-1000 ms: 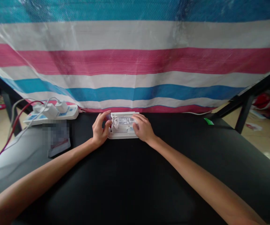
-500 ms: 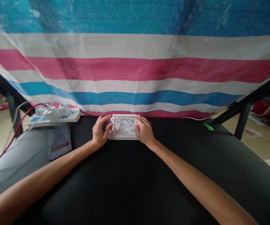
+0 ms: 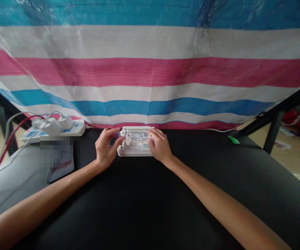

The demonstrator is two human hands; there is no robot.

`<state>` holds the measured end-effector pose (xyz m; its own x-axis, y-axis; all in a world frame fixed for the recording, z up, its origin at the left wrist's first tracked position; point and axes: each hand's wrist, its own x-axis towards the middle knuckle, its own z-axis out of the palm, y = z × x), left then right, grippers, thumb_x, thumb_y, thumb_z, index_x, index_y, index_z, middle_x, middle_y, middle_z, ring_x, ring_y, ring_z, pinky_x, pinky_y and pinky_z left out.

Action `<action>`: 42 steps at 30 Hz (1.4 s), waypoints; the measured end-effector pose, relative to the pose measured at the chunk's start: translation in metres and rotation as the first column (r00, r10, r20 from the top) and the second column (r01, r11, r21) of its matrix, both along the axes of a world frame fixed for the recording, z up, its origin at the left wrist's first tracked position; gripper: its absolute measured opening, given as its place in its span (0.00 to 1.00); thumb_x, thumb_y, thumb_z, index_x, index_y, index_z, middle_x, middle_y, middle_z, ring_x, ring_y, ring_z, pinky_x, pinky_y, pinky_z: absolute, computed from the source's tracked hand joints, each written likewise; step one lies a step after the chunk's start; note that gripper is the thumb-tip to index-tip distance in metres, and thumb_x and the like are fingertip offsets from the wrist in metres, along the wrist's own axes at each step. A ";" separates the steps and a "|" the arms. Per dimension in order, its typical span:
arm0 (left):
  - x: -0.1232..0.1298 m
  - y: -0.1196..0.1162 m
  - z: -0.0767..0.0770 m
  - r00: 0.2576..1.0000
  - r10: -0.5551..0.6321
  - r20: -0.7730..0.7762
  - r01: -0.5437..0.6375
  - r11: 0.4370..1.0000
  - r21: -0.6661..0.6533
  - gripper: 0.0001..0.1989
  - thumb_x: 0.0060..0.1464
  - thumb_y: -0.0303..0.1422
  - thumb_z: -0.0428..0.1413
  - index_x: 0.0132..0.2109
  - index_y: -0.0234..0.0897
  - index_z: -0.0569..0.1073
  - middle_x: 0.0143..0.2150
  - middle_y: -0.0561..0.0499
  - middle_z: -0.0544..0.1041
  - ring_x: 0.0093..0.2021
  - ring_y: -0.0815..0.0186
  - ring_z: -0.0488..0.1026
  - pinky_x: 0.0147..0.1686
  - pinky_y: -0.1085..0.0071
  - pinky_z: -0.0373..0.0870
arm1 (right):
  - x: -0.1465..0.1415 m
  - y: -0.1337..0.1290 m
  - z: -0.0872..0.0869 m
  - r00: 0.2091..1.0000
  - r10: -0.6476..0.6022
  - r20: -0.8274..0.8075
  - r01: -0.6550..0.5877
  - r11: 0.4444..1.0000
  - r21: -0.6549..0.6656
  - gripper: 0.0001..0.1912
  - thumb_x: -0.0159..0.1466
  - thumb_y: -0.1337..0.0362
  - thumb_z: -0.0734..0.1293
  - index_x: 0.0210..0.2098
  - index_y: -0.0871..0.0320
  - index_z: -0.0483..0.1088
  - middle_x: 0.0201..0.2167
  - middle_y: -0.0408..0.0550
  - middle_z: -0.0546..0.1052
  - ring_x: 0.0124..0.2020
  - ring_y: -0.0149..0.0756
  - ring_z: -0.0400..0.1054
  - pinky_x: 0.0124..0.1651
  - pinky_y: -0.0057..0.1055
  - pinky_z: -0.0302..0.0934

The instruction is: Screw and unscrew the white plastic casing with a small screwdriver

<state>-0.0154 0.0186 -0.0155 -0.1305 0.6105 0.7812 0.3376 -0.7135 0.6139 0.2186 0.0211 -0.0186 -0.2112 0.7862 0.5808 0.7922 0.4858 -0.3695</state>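
While the head view swings only slightly, we notice that the left hand (image 3: 105,147) sits a little further off the left end of the white device (image 3: 134,148) than it did a second ago. Its grip is a loose pinch, thumb and forefinger curled around a small purplish piece (image 3: 116,134) too blurred for us to name. The right hand (image 3: 161,144) keeps its place, its grip closed over the device's right end.

We find the device lying flat near the far edge of the black desk (image 3: 150,201), close to the striped sheet (image 3: 150,71), its labelled, perforated face upward. With the left hand eased outward, we see more of the left end bared; we judge that the right hand does the steadying and the left the finer work. To the left, a power strip (image 3: 80,127) and a phone-like slab (image 3: 62,168) lie well apart from the device.
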 end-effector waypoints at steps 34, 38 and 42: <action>0.000 -0.005 0.019 0.999 -0.043 -0.002 0.043 0.999 -0.033 0.11 0.51 0.31 0.66 0.43 0.41 0.79 0.34 0.52 0.73 0.35 0.67 0.72 0.36 0.70 0.73 | 0.001 0.000 0.000 1.000 0.002 -0.001 -0.002 1.000 0.004 0.18 0.65 0.66 0.57 0.50 0.60 0.73 0.53 0.56 0.75 0.57 0.47 0.65 0.58 0.45 0.60; -0.002 -0.005 0.019 0.995 -0.092 -0.030 0.091 0.995 -0.035 0.09 0.61 0.32 0.57 0.48 0.40 0.78 0.37 0.49 0.77 0.36 0.65 0.76 0.39 0.68 0.74 | 0.001 0.001 0.000 1.000 0.004 0.004 -0.004 1.000 -0.013 0.19 0.65 0.66 0.58 0.50 0.62 0.73 0.53 0.57 0.75 0.57 0.47 0.65 0.58 0.45 0.59; -0.001 -0.007 0.022 0.989 -0.144 0.011 0.145 0.986 -0.078 0.11 0.63 0.32 0.54 0.49 0.38 0.77 0.40 0.48 0.80 0.39 0.64 0.79 0.41 0.68 0.75 | 0.001 0.000 0.002 1.000 -0.005 0.020 0.005 0.999 -0.034 0.19 0.65 0.66 0.58 0.50 0.62 0.72 0.54 0.57 0.74 0.58 0.47 0.64 0.59 0.44 0.58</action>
<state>-0.0167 0.0115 0.0066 -0.0408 0.6829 0.7294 0.2309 -0.7038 0.6718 0.2192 0.0212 -0.0165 -0.2182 0.8065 0.5495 0.8018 0.4691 -0.3702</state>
